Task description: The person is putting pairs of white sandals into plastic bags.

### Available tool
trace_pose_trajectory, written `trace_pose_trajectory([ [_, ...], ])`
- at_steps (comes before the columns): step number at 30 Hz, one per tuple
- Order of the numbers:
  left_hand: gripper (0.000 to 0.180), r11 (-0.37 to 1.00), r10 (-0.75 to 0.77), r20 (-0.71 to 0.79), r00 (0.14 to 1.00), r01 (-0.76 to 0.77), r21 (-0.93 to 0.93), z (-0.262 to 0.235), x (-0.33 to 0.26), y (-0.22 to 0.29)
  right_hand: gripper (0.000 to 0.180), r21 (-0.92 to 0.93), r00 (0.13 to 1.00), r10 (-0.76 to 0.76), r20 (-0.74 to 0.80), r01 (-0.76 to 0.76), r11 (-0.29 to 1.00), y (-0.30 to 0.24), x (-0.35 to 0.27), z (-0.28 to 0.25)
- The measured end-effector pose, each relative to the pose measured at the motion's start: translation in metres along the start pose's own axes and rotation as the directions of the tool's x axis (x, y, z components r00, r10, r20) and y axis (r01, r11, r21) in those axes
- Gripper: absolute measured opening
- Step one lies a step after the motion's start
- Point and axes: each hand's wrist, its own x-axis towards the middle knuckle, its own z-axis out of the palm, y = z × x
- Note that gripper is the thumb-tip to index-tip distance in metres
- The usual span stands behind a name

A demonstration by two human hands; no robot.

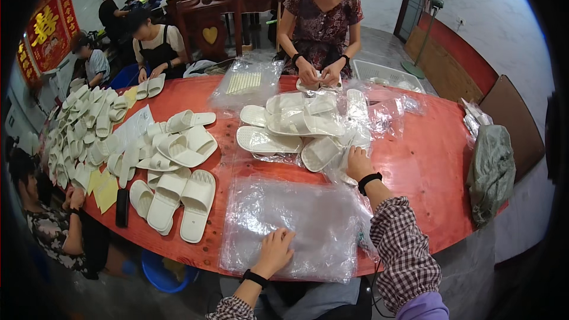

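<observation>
My left hand (275, 252) lies on a stack of clear plastic bags (296, 204) at the table's near edge, fingers stretched out and slightly bent, holding nothing. My right hand (359, 165) is farther out, its fingers closed on the near end of a clear plastic bag (344, 173) beside a heap of pale slippers (305, 123). Some slippers in that heap are wrapped in clear plastic. The fingertips of the right hand are partly hidden. Left of the bag stack, loose cream slippers (197, 206) lie in pairs with quilted insoles.
The red table (424, 172) carries a large slipper pile (89, 118) at far left, yellow papers (105, 189) and a black case (122, 207). Across from me a person (320, 29) handles a slipper; others sit at left. A grey-green plastic bundle (491, 172) stands at the right edge.
</observation>
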Motion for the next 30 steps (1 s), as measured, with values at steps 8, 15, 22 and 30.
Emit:
trace_pose_trajectory([
  [8, 0.053, 0.999, -0.028, 0.004, 1.000, 0.029, -0.041, 0.002, -0.003, -0.003, 0.072, -0.103, 0.992, -0.129, 0.000, 0.128, 0.986, 0.032, 0.001, -0.060],
  [15, 0.052, 0.989, 0.015, 0.019, 1.000, -0.012, -0.150, 0.005, 0.004, -0.017, 0.062, -0.343, 0.932, -0.361, -0.037, 0.328, 0.880, 0.028, -0.034, -0.232],
  [22, 0.045, 0.952, 0.112, -0.046, 0.993, -0.120, -0.280, 0.010, -0.001, -0.044, 0.068, -0.218, 0.746, -0.656, -0.115, 0.625, 0.749, -0.040, -0.116, -0.358],
  [30, 0.037, 0.641, -0.190, 0.452, 0.872, 0.458, -0.615, -0.016, 0.005, -0.060, 0.059, 0.025, 0.502, -0.860, -0.093, 0.865, 0.502, -0.053, -0.131, -0.264],
])
